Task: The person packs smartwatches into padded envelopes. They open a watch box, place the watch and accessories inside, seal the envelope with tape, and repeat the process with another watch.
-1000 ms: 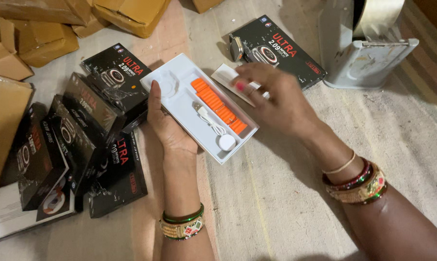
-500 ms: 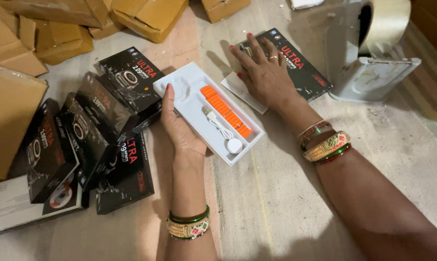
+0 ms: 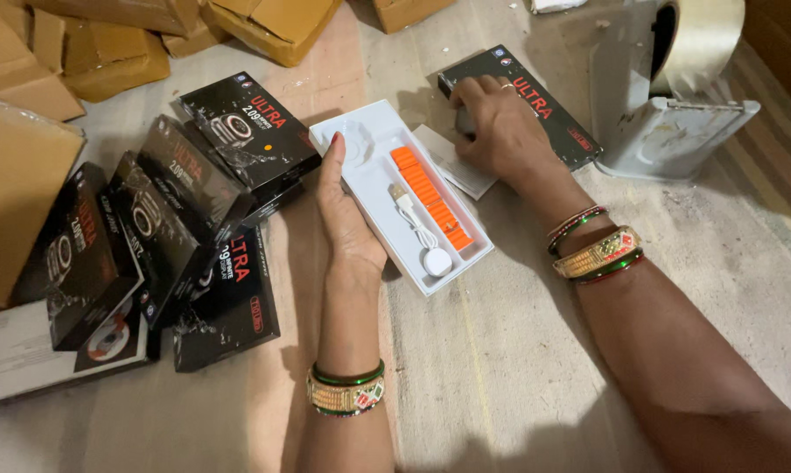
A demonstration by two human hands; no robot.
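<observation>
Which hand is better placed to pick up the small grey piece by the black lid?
Right hand: it already rests on the grey piece. Left hand is busy steadying the white tray.

The white tray [image 3: 373, 188] looks like smooth matt plastic; the orange strap [image 3: 430, 197] in it appears ribbed and rubbery. The black boxes [image 3: 246, 131] at left are glossy printed card. The tape roll [image 3: 702, 39] far right shines, clear plastic.
</observation>
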